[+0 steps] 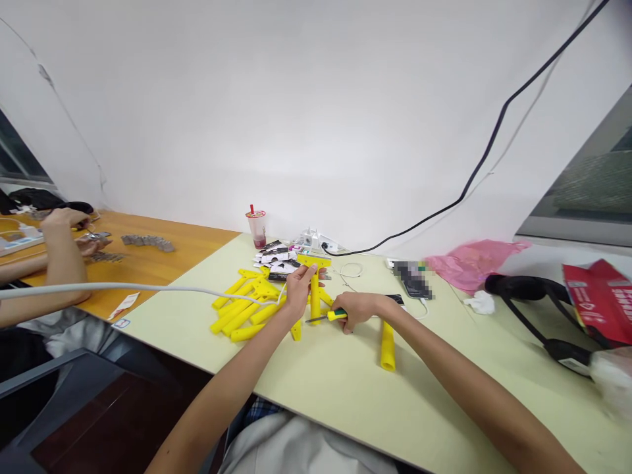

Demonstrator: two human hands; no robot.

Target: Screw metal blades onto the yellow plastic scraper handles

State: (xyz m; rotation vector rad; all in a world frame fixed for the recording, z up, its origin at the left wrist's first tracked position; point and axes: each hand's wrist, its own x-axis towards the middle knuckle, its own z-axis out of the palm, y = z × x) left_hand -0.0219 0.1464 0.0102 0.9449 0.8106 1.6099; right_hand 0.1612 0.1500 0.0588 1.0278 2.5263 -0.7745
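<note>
Nearest, a yellow handle lay by my right forearm. Then my right hand, fingers curled round the screwdriver, its shaft across the scraper's lower end, contact unclear! My left hand had thumb and fingers closed below that scraper's head, over the table; piled scrapers left, boxes behind, cup farthest!

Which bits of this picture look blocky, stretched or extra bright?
Head view: blocky squares cover a phone; head view: the wall looks brightest around its middle; head view: the right forearm looks stretched toward the bottom edge, probably by a wide lens.
</note>
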